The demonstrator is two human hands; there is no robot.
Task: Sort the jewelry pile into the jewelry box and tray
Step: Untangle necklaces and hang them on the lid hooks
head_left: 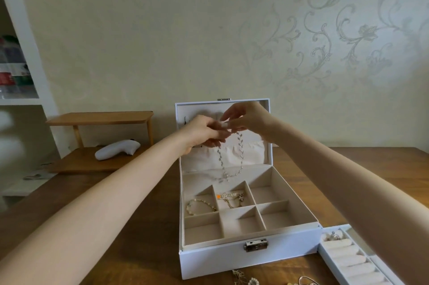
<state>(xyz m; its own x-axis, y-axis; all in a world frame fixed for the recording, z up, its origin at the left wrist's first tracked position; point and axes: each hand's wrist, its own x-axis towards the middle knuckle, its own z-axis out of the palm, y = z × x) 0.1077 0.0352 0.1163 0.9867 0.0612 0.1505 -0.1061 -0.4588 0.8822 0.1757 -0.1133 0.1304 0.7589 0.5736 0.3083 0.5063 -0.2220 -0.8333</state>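
Observation:
A white jewelry box (249,259) stands open on the wooden table, its lid upright. Both hands are raised in front of the lid's inside. My left hand (203,130) and my right hand (241,118) pinch the top ends of a silver leaf necklace (232,173), which hangs in a loop down to the box's back compartment. A pearl bracelet (200,207) lies in one left compartment, and gold chains (232,198) in the one beside it. A white ring tray (348,259) with a ring (334,236) sits at the right. Loose jewelry (246,279) lies before the box.
A small wooden shelf stand (102,119) is at the back left, with a white padded object (117,148) under it. A white shelf unit (21,71) stands at the far left. The patterned wall is close behind the table (139,238).

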